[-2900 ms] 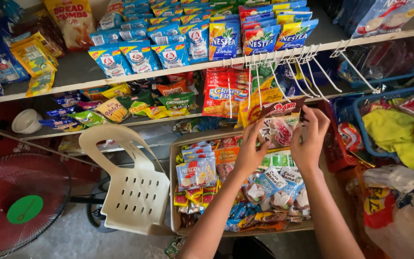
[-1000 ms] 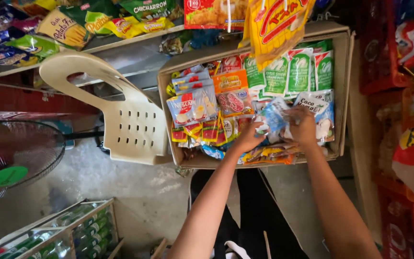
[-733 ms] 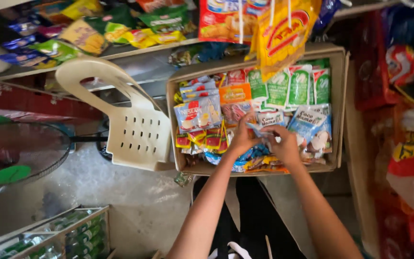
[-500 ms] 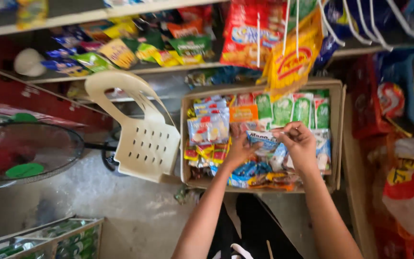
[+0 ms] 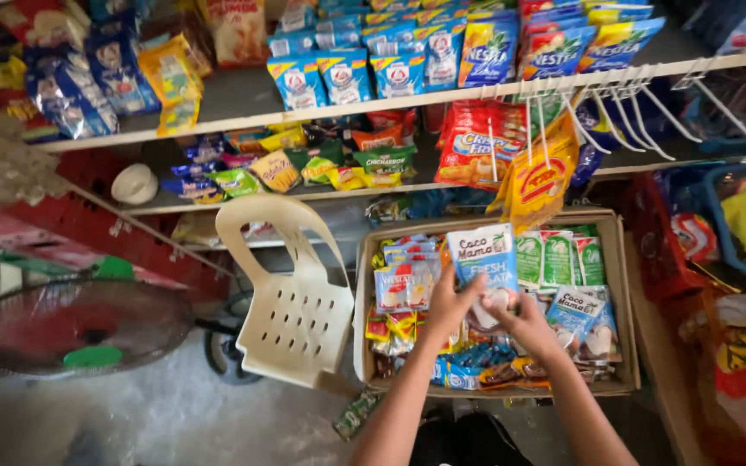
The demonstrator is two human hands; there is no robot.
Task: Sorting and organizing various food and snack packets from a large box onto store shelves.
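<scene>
Over the cardboard box (image 5: 623,302) of snack sachets, the left hand (image 5: 448,304) and right hand (image 5: 530,324) both pinch a blue-and-white pouch (image 5: 483,259), holding it upright above the packets. Beside the box stands 1 cream plastic chair (image 5: 291,302), with a red fan (image 5: 79,326) further left.

Two forearms enter from the bottom edge, both uncovered to the frame limit; no sleeve is visible on either. Left hand (image 5: 449,304) and right hand (image 5: 530,326) are ungloved. No ring, watch or bracelet can be made out. Fingernails are too small to assess. Dark clothing shows between the arms.
</scene>
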